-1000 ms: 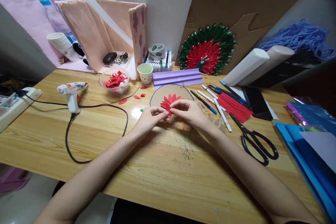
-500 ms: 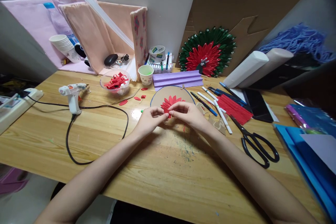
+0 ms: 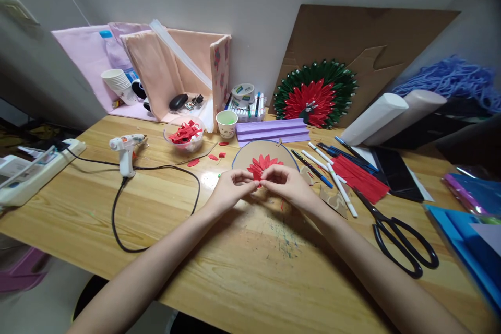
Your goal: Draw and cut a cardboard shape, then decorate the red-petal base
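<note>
1. Nearest, the front edge of the tabletop (image 3: 250, 282) slants from the lower left toward the bottom centre; speckled wood shows between the two forearms (image 3: 168, 248), giving room below the hands.
2. Near the frame's centre, the left hand (image 3: 233, 188) and right hand (image 3: 288, 185) nearly meet, both pinching a small red petal (image 3: 256, 174).
3. That petal is deep red, partly hidden by fingers; its long axis seems roughly upright in the frame.
4. Just beyond, red petals (image 3: 266, 160) fan upward over a blue-edged cardboard disc (image 3: 247, 151).
5. Farther, a pleated purple strip (image 3: 274, 131) lies beside the disc's far edge.
</note>
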A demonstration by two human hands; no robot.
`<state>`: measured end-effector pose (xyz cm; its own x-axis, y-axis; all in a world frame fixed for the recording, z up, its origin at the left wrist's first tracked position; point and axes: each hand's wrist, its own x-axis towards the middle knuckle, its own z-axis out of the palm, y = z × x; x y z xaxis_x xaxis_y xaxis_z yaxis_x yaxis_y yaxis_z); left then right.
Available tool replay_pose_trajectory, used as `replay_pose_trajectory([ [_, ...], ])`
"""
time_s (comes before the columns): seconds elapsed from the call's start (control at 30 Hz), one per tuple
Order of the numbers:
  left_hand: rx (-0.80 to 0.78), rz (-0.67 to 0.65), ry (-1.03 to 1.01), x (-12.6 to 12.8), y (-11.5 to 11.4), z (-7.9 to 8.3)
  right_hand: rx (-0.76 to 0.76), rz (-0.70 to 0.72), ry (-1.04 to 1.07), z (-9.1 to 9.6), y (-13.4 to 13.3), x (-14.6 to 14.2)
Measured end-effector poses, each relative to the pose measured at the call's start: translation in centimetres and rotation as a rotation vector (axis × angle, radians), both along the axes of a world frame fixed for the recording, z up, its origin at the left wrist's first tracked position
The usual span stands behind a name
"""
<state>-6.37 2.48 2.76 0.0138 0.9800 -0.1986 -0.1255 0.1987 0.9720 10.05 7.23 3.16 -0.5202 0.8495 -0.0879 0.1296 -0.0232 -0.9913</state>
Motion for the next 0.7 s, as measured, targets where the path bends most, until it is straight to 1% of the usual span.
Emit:
replay_pose_trajectory([
  [0.1, 0.027, -0.037, 0.05, 0.0, -0.1, 0.2, 0.018, 0.003, -0.018, -0.1, 0.0, 0.0],
  [0.23, 0.043, -0.024, 0.08, -0.1, -0.1, -0.2, 0.025, 0.017, -0.033, -0.4, -0.1, 0.2],
  [0.3, 0.03, 0.009, 0.191, -0.7, 0.4, -0.6, 0.044, 0.008, -0.043, -0.5, -0.2, 0.3],
  [0.33, 0.022, 0.04, 0.273, -1.3, 0.7, -0.8, 0.077, 0.001, -0.057, -0.5, -0.2, 0.2],
  [0.37, 0.019, 0.079, 0.345, -2.0, 1.1, -1.1, 0.133, -0.014, -0.084, -0.4, 0.1, 0.0],
  [0.43, 0.029, 0.16, 0.453, -3.7, 1.9, -1.4, 0.312, -0.04, -0.181, -0.1, 1.0, -1.1],
  [0.47, 0.034, 0.197, 0.511, -4.5, 2.2, -1.5, 0.423, -0.057, -0.246, 0.1, 1.7, -2.0],
  [0.53, 0.041, 0.258, 0.635, -5.9, 2.5, -1.5, 0.648, -0.039, -0.373, 0.5, 3.5, -4.4],
  [0.57, 0.044, 0.282, 0.692, -6.4, 2.6, -1.4, 0.725, -0.027, -0.446, 0.6, 4.6, -5.8],
  [0.63, 0.051, 0.318, 0.782, -7.0, 2.5, -1.3, 0.821, 0.036, -0.621, 0.4, 6.7, -8.5],
  [0.7, 0.062, 0.355, 0.838, -7.3, 2.3, -1.1, 0.832, 0.072, -0.649, -0.2, 8.3, -10.7],
])
